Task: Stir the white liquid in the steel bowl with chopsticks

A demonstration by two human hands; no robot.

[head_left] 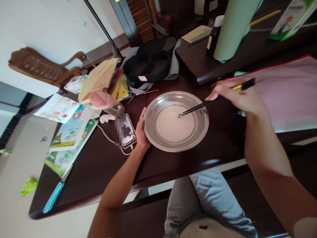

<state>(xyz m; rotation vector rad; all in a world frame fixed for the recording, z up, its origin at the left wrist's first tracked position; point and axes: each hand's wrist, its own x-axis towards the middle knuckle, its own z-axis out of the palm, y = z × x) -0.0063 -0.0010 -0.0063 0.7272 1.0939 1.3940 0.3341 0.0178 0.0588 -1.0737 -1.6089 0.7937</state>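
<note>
The governing relation is the line of the chopsticks (205, 103) to the bowl. The right hand (234, 94) is closed around their upper part; the shafts lie close together, dark ends projecting behind the hand. From this grip the metal bowl (170, 145) lies to the person's left and slightly nearer the body. The long axis of the chopsticks slopes down leftward, crosses the right rim and ends at the pale liquid (170, 129), near its centre; I cannot tell how deep the tips sit. The left hand (142, 132) is nearer the bowl, set against its outer left side. How far its fingers curl underneath is hidden. The bowl stands on the dark table (163, 168).
</note>
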